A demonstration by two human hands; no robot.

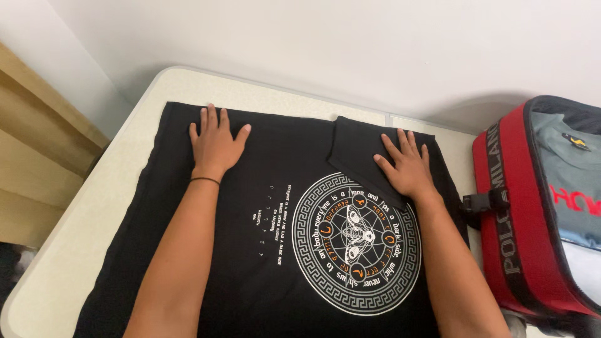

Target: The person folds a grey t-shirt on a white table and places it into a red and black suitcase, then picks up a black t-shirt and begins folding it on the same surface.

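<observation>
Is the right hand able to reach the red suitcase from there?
Probably yes. The right hand lies flat on the black shirt, and the open red suitcase sits right beside it with nothing between.

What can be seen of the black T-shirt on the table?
The black T-shirt lies spread flat on the pale table, seemingly soft knit fabric. It bears a round white print with orange marks and small white lettering beside it. One sleeve is folded inward over the body. The left hand presses flat, fingers spread, near the far edge; the right hand rests flat on the folded sleeve. A red suitcase stands alongside.
</observation>
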